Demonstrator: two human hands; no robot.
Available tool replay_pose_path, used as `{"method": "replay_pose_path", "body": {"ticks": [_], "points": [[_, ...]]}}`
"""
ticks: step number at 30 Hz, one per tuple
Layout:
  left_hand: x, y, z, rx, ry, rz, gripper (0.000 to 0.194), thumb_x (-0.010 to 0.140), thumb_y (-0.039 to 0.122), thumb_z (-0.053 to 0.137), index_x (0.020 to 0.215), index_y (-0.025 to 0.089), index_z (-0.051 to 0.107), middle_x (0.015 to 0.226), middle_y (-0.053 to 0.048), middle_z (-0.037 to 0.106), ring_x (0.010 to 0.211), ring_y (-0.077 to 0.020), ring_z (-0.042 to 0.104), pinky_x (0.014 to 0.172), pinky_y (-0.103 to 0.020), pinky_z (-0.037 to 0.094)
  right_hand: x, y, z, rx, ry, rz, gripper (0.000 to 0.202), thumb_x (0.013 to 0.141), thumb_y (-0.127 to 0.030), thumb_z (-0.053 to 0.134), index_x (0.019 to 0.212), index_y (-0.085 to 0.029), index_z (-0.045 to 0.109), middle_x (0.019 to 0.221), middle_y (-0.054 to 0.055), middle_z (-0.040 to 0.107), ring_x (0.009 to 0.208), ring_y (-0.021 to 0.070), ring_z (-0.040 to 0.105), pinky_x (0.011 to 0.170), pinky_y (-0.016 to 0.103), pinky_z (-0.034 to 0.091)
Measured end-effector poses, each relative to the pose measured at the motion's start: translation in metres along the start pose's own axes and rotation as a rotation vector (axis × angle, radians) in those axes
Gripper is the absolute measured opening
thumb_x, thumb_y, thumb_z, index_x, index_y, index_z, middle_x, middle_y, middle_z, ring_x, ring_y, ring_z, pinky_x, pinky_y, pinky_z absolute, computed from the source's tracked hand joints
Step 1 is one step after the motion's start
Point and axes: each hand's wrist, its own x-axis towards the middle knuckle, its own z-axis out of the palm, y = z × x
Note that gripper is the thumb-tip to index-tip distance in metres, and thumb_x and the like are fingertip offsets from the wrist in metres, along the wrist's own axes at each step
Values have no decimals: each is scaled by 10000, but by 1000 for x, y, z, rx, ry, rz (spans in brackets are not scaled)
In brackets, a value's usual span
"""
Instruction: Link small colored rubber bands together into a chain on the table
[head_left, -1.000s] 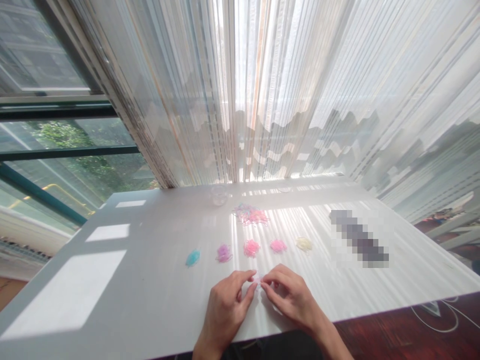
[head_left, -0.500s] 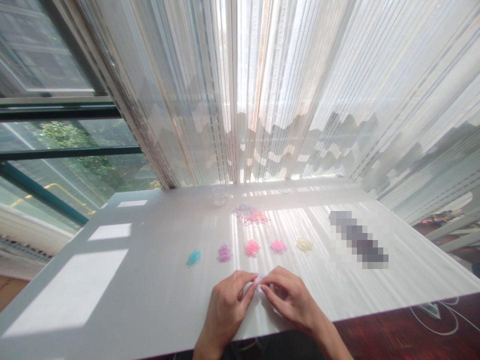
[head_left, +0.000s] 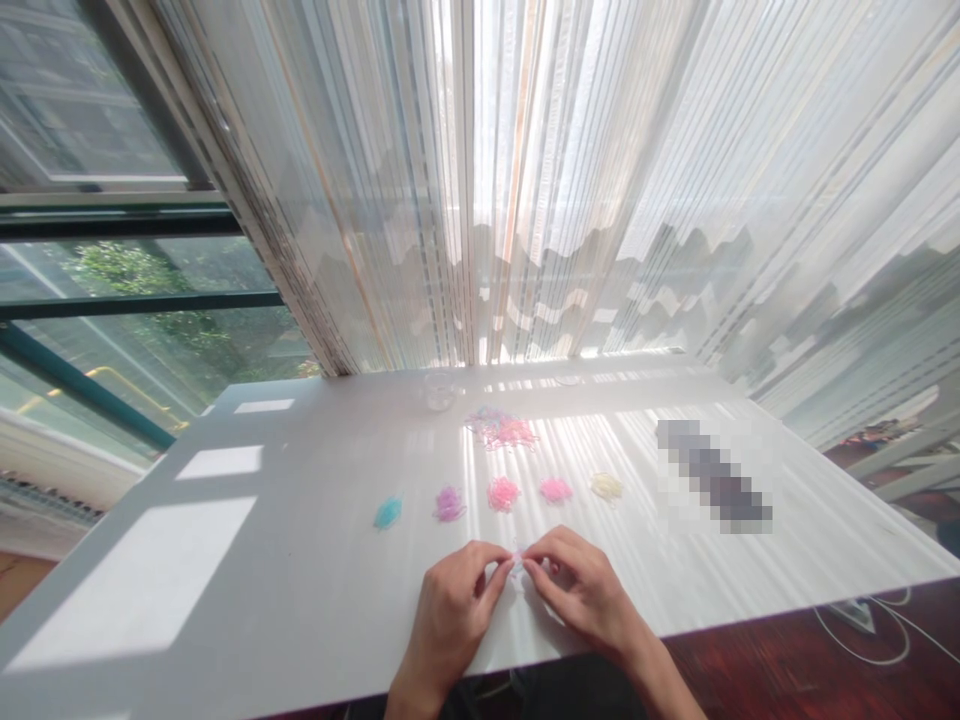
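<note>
Between my two hands is a small pale lilac bunch of what look like thin rubber bands, largely hidden by the fingertips. My left hand pinches it from the left with thumb and forefinger. From the right, my right hand pinches it the same way, the fingertips almost meeting. Just beyond lies a row of small rubber band piles: teal, purple, coral pink, bright pink and pale yellow. Behind the row is a larger mixed pile.
A clear round container and its likely lid are at the back of the white table. A blurred-out dark long object lies on the right. Striped curtains hang behind; a white cable is on the floor.
My right hand's fingers have shifted slightly at the pinch, and the lilac bunch shows a little differently between the fingertips. The piles remain in place.
</note>
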Motion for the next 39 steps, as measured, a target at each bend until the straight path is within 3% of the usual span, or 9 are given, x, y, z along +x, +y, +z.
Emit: {"method": "replay_pose_path", "body": {"ticks": [7, 12, 17, 22, 25, 33, 39], "points": [[-2, -3, 2, -6, -6, -4, 156, 1032, 281, 548, 992, 223, 688, 830, -11, 742, 627, -129, 649, 625, -227, 509, 0, 2, 1, 0, 8, 19, 139, 978, -226, 591, 936, -213, 722, 791, 34, 653, 710, 163, 637, 655, 258, 505], [-1, -3, 1, -17, -15, -25, 134, 1022, 292, 555, 1056, 229, 669, 897, -15, 748, 607, -122, 633, 609, -225, 518, 3, 0, -2, 24, 37, 126, 163, 978, -280, 595, 891, -221, 719, 780, 23, 671, 679, 157, 619, 633, 259, 493], [-1, -3, 1, -4, -21, -23, 125, 1019, 296, 552, 1063, 245, 658, 921, 0, 746, 598, -120, 625, 609, -232, 528, 5, 11, -38, -18, 117, 239, 213, 962, -389, 609, 877, -234, 726, 818, 31, 721, 685, 172, 635, 600, 269, 494], [-2, -4, 3, 28, 16, -24, 149, 1002, 280, 564, 1127, 246, 637, 954, 3, 746, 549, -117, 597, 593, -248, 529, 9, 46, -86, -197, 346, 375, 359, 875, -560, 636, 849, -223, 758, 775, 49, 739, 624, 188, 618, 606, 308, 520], [-1, -4, 3, 30, 22, -33, 149, 994, 274, 569, 1124, 247, 637, 942, 8, 742, 545, -117, 602, 584, -246, 528, 13, 64, -99, -269, 367, 425, 416, 845, -611, 625, 833, -221, 768, 770, 55, 750, 582, 184, 603, 589, 315, 519], [-1, -3, 3, 17, -8, -47, 114, 997, 262, 565, 1083, 259, 640, 911, 15, 728, 596, -130, 636, 588, -247, 516, 8, 83, -88, -322, 368, 407, 444, 851, -629, 610, 873, -216, 770, 802, 64, 757, 599, 187, 616, 611, 326, 525], [1, -1, 1, 3, -10, -37, 113, 991, 233, 567, 1066, 255, 648, 932, 5, 732, 693, -148, 679, 629, -262, 519, 3, 83, -89, -351, 463, 383, 448, 914, -610, 567, 871, -208, 759, 846, 68, 757, 591, 174, 590, 614, 320, 515]]}}
